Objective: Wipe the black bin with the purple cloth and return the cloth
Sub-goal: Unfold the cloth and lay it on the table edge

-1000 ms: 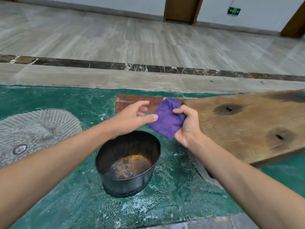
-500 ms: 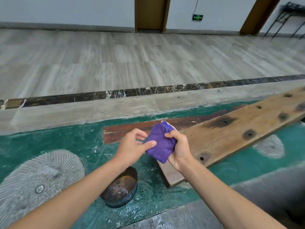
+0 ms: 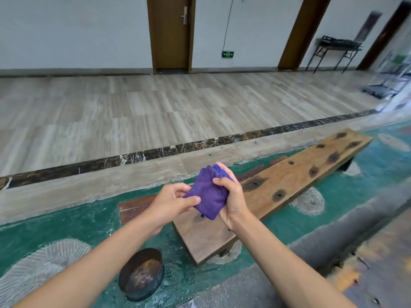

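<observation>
Hands first: your right hand [image 3: 231,196] is clenched around the purple cloth [image 3: 208,194], with the thumb across its front and fingers wrapped behind, and your left hand [image 3: 171,202] pinches the cloth's left edge between thumb and fingers. You hold the folded cloth in the air above the near end of the wooden plank [image 3: 273,190], which runs away to your right over the green floor [image 3: 77,221]. Your black bin [image 3: 141,274] stands upright on that green floor, low in the view, left of the plank's near end and well below the cloth; neither hand touches it. Its bottom looks rusty and orange-brown. Pale tiled flooring [image 3: 155,112] lies beyond the dark marble strip [image 3: 155,152].
</observation>
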